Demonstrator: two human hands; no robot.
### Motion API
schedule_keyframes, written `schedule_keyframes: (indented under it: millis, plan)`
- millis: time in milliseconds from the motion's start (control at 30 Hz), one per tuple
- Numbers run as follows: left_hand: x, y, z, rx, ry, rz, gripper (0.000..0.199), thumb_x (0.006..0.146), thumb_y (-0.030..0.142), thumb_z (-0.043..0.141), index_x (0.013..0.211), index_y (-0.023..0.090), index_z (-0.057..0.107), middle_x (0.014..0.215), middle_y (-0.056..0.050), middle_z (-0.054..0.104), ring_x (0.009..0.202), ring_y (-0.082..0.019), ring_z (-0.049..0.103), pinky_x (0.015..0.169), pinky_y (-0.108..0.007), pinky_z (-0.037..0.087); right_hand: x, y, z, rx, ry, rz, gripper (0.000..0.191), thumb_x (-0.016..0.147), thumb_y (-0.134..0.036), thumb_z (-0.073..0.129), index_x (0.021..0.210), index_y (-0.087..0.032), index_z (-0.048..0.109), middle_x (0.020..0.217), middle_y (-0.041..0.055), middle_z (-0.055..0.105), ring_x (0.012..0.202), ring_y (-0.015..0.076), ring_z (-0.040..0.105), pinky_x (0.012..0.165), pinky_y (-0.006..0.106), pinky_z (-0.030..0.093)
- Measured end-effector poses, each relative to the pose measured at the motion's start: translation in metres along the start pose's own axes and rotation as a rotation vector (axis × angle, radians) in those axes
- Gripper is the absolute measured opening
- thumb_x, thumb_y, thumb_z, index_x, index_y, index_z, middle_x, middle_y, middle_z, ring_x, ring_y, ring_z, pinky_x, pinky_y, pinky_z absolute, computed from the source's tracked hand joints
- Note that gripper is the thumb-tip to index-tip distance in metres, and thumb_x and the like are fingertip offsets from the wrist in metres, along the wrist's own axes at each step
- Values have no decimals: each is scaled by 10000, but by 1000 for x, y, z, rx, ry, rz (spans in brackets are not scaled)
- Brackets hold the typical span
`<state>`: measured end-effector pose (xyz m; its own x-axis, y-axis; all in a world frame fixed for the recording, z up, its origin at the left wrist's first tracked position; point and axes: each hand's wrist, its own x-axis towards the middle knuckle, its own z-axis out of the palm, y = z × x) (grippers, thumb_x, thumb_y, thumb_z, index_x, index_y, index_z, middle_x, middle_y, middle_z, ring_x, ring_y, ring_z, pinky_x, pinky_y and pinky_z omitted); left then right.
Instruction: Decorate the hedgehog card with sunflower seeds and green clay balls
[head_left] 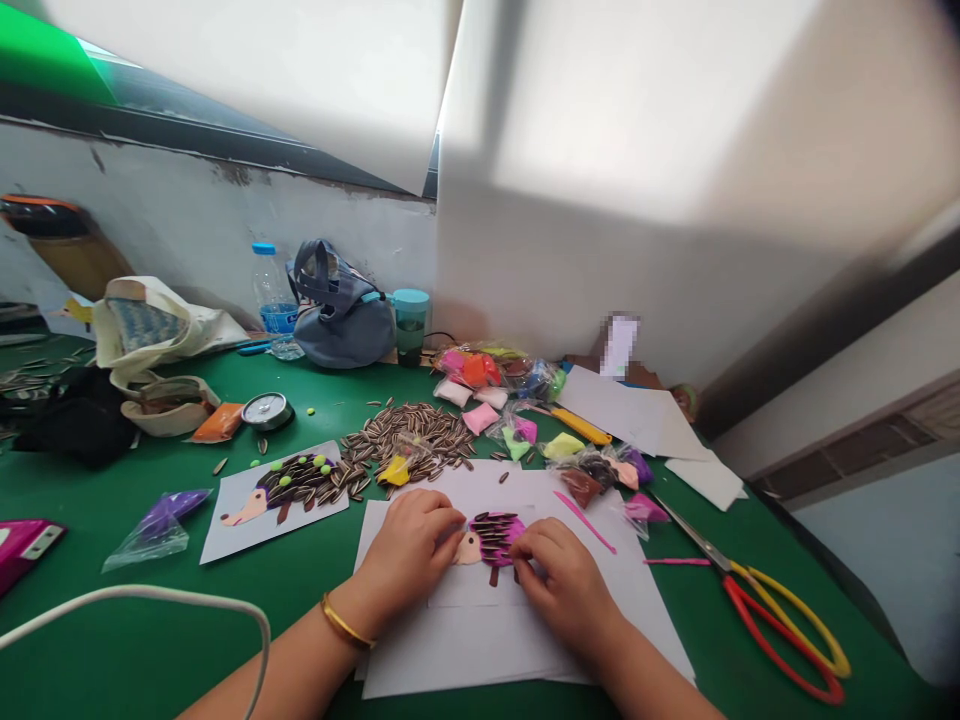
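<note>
A small clay hedgehog (495, 540) lies on white paper (465, 640), with a peach face, a magenta body and brown feet. Dark striped sunflower seeds stand in rows over much of its body. Beside the face, my left hand (412, 545) rests on the paper, its fingers bent and pressed together; whatever they hold is hidden. At the body's right edge my right hand (562, 580) is pinched against the magenta clay, and anything between the fingertips is too small to make out. A heap of sunflower seeds (420, 432) lies behind the paper.
Left of the paper lies another hedgehog picture (277, 490) with green dots. Clay packets (562, 447) and a yellow cutter (581, 425) sit behind; scissors (750, 590) lie at right. A white cable (150, 592) crosses the front left. Bag (341, 320) and bottles stand by the wall.
</note>
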<state>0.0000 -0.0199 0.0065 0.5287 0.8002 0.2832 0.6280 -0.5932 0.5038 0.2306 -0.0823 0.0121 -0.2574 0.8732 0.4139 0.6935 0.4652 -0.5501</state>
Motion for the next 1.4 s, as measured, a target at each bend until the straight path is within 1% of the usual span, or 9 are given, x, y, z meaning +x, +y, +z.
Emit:
schedule_keyframes:
  millis: [500,700,933,1400]
  plan:
    - [0,0,0,-2,30,20,144,844,219,622,948,252,715,941,-46,664,901,-215,585,815,-377,438,0,3,6,-121,32,-37,157,849,-83,535,859,-206,632,807,42,621,770,193,541,687,313,427]
    - [0,0,0,5,6,3,156,850,205,618,966,251,711,962,-44,665,919,-217,582,833,-384,431,1,4,8,-148,17,-45,146,856,-80,546,847,-197,634,817,47,629,773,194,533,696,318,410]
    - [0,-1,0,0,13,16,153,845,222,617,953,250,721,949,-49,665,901,-215,585,814,-375,440,1,4,11,-206,24,-89,142,881,-98,535,848,-191,636,801,48,623,762,191,528,697,321,398]
    - [1,1,-2,5,-26,-7,156,857,217,614,970,248,717,975,-48,666,927,-223,585,837,-385,440,-1,6,12,-231,-8,-80,142,899,-105,525,871,-198,630,807,47,621,766,198,526,708,329,389]
